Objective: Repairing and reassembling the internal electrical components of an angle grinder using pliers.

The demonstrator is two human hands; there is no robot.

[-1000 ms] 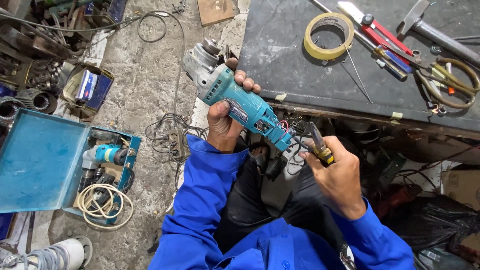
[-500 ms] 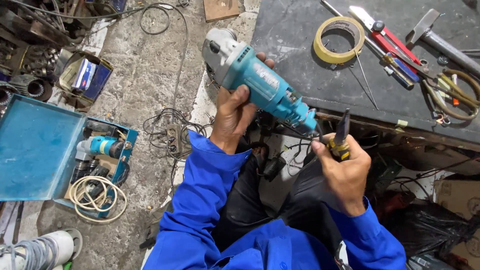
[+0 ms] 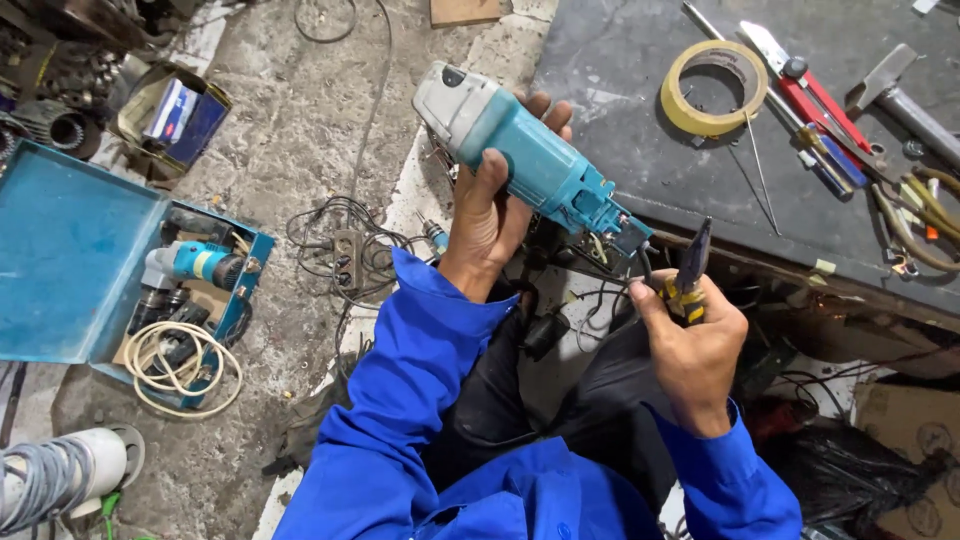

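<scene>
Head view. The left hand (image 3: 492, 212) is gripping a teal angle grinder (image 3: 528, 160) around its body, fingers wrapped tight; the grinder is lying tilted in the air, grey head up and to the left, rear end down and to the right beside the edge of the dark workbench (image 3: 620, 110). Loose wires are hanging at that rear end. The right hand (image 3: 690, 345) is closing around a pair of pliers (image 3: 690, 272) with yellow-and-black handles, nose pointing up, just beside the grinder's rear. Both sleeves are blue.

On the workbench are lying a roll of tape (image 3: 714, 86), a red-handled cutter (image 3: 810, 95) and a hammer (image 3: 900, 95). On the concrete floor to the left is sitting an open blue toolbox (image 3: 60, 260) holding a drill (image 3: 195, 265) and a coiled cord (image 3: 180, 365). A power strip (image 3: 348, 258) is resting among tangled cables near the left forearm.
</scene>
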